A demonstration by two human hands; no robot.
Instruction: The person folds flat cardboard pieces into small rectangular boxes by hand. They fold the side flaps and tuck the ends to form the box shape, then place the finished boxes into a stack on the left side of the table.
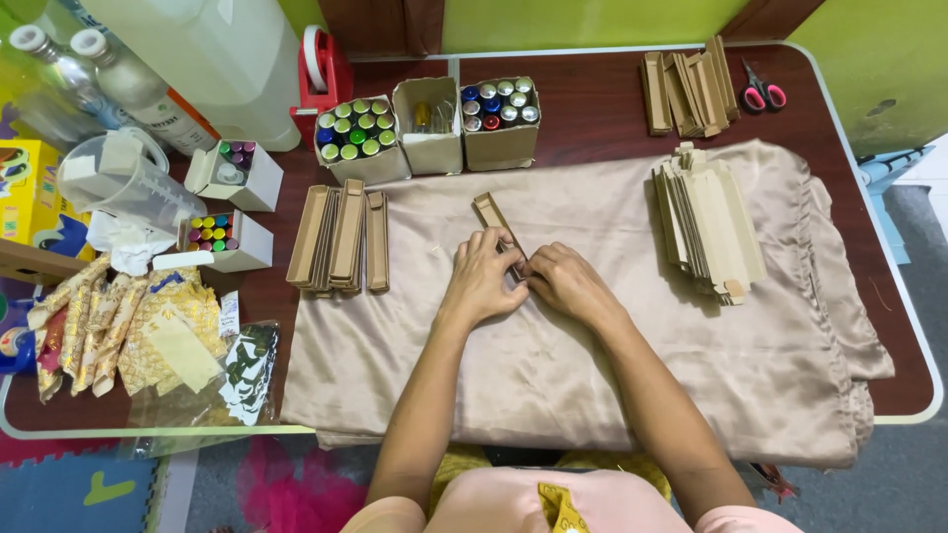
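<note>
Left hand (482,276) and right hand (565,283) side by side, fingers pinching slim cardboard box (497,223), forearms angled inward

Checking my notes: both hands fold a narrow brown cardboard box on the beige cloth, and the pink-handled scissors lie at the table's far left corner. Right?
Not quite. The head view shows the pink-handled scissors at the far right corner. Both hands, left hand and right hand, do hold the narrow brown cardboard box on the beige cloth.

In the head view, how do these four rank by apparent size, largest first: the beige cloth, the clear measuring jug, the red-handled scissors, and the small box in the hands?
1. Beige cloth, by far the largest.
2. Clear measuring jug.
3. Small cardboard box held by the left hand and right hand; partly hidden, so its rank is unsure.
4. Red-handled scissors.
</note>
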